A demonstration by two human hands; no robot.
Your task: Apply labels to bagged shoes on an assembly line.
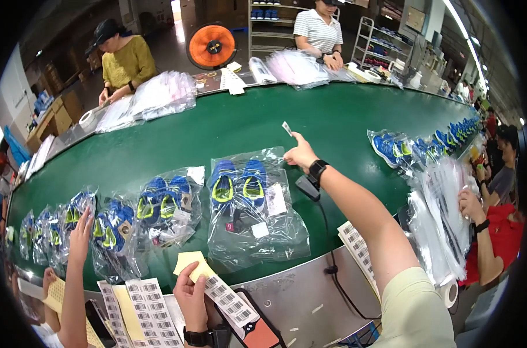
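Observation:
My left hand is closed on a sheet of barcode labels with yellow backing, its top end bent over. My right hand reaches over the belt with a small white label at its index fingertip. The other fingers of that hand are near the top right corner of a clear plastic bag. Inside the bag lies a pair of blue shoes with lime-green linings, along with a white tag and a white square sticker.
More bagged blue shoes line the green conveyor belt on the left; others come from the right. A co-worker's hand touches one bag. A black scanner with a cable lies beside my right wrist. Label sheets lie along the metal edge.

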